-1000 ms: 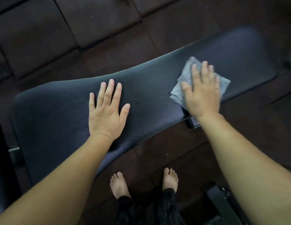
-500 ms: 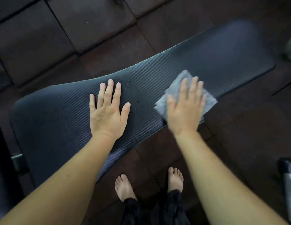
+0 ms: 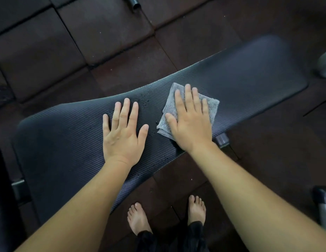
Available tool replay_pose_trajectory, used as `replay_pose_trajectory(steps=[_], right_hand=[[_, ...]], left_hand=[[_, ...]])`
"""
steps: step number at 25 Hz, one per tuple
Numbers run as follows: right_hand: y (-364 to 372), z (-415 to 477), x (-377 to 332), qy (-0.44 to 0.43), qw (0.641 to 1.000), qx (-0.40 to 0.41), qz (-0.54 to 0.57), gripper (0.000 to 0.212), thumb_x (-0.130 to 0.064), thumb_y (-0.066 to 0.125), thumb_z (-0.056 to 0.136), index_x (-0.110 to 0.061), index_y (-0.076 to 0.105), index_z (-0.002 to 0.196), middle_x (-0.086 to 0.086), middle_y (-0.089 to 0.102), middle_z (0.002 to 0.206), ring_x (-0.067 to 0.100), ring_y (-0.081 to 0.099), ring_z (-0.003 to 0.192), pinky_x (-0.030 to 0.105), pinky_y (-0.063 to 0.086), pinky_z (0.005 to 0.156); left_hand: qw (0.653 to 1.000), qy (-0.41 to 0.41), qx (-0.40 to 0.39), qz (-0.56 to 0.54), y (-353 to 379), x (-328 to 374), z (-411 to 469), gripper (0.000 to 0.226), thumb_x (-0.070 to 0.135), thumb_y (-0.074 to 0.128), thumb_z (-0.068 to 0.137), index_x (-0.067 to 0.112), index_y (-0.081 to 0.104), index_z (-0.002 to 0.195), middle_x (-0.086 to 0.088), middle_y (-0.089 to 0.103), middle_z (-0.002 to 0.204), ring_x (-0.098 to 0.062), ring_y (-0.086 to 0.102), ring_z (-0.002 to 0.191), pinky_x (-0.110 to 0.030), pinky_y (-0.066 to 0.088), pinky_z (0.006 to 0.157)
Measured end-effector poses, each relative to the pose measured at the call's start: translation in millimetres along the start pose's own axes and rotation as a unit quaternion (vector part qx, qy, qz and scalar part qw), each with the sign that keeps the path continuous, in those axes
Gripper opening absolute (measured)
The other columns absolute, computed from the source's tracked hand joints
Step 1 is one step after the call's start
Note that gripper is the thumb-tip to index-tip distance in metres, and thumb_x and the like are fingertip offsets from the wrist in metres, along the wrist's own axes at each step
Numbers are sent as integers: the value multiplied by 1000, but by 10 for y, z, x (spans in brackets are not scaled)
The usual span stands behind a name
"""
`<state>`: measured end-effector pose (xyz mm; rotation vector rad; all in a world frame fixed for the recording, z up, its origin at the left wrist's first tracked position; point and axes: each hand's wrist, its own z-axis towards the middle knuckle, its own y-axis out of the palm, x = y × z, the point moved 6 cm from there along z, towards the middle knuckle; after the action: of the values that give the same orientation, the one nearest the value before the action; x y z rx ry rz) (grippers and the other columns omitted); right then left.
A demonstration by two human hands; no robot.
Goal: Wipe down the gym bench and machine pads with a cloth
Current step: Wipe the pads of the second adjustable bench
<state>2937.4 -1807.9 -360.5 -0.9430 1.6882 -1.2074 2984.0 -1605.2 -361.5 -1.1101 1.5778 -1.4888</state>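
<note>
We find the bench pad (image 3: 67,142) lying with its long axis from the lower left of the view to the upper right. Its right end has rounded corners. The pad is dark blue-black, with fine parallel ribbing that runs along its length, and its edges look softly rounded.

The cloth (image 3: 212,108) is grey and nubbly, folded to a rough square. It sits turned on the pad, with one corner pointing to the pad's far edge. It lies about midway along the pad, reaching from near the far edge almost to the near edge.

The right hand (image 3: 191,128) lies palm down on the cloth. Its fingers (image 3: 188,99) are straight and slightly spread and press the cloth flat without curling round it. Cloth shows beyond the fingertips, to the right of the little finger and to the left of the thumb.

The left hand (image 3: 122,137) rests flat on bare pad just beside the cloth, apart from it. Its fingers are straight and spread, and it holds nothing.

Small water droplets (image 3: 145,103) sit on the ribbing between the two hands.

A metal bracket (image 3: 222,140) shows at the pad's near edge, by the right wrist. The floor (image 3: 107,33) is of dark square rubber tiles. Two bare feet (image 3: 138,220) stand on it below the pad.
</note>
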Motion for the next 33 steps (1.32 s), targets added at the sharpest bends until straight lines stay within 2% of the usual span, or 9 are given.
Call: replay_pose_trajectory(steps=[2,6,10,16,20,22,26,28,33], right_hand=[[-88,334,50,-47,999,-18,1,77,-62,23,102,-24,6,167,6,-6,174,23,-9,160,48,-5,129],[-291,886,260,29,1000,-6,5,77,-60,23,104,-18,9,167,6,-9,174,24,-11,160,47,-5,129],[-172,648,-23,-95,995,-28,-22,73,-58,24,105,-20,9,167,3,-3,174,20,-8,160,41,-5,129],[-150,736,-437,60,998,-9,-12,73,-56,23,105,-16,16,166,8,5,174,26,-3,160,47,-3,129],[137,413,-1674,-78,996,-44,2,69,-57,29,104,-22,26,163,5,21,171,27,5,160,49,-1,129],[170,405,-1692,-130,989,-72,-4,72,-61,24,102,-23,24,164,3,21,171,25,5,160,46,-2,128],[-153,733,-593,24,999,-18,-14,77,-63,22,100,-18,30,163,8,20,172,27,6,160,46,3,128],[-90,702,-728,85,996,-7,-22,69,-56,30,103,-16,36,159,9,24,170,30,7,159,50,3,129],[185,431,-1837,-104,993,-55,2,73,-61,28,103,-17,33,161,4,30,168,24,9,160,45,0,129]], left_hand=[[1000,-2,-13,-3,-4,-10,15,72,62,13,104,26,9,167,5,1,175,-19,-4,161,-53,3,129],[999,21,-33,-31,-43,-52,17,73,63,18,104,26,11,167,4,2,175,-19,-4,161,-53,3,129],[998,37,-35,-27,-152,-396,-68,73,61,20,104,25,13,167,3,4,175,-20,-2,161,-55,4,129],[1000,1,-28,-5,-259,-1234,-224,75,61,19,103,20,16,166,1,8,174,-22,1,161,-56,6,129],[999,-8,-31,3,-198,-1575,-418,74,60,20,104,19,18,166,1,7,174,-23,3,161,-57,8,128],[1000,-7,-29,-2,-150,-1613,-465,74,61,19,104,21,17,166,2,5,175,-22,2,161,-57,8,128],[1000,-5,-10,-11,-103,-1593,-481,72,59,20,105,21,15,166,2,6,175,-22,0,161,-56,5,128],[1000,-4,-8,-5,-90,-1606,-484,72,59,20,105,21,14,167,2,5,175,-22,0,161,-55,5,129],[1000,-2,2,-6,-101,-1604,-485,73,59,21,104,21,16,166,1,8,175,-23,3,161,-57,8,128]])
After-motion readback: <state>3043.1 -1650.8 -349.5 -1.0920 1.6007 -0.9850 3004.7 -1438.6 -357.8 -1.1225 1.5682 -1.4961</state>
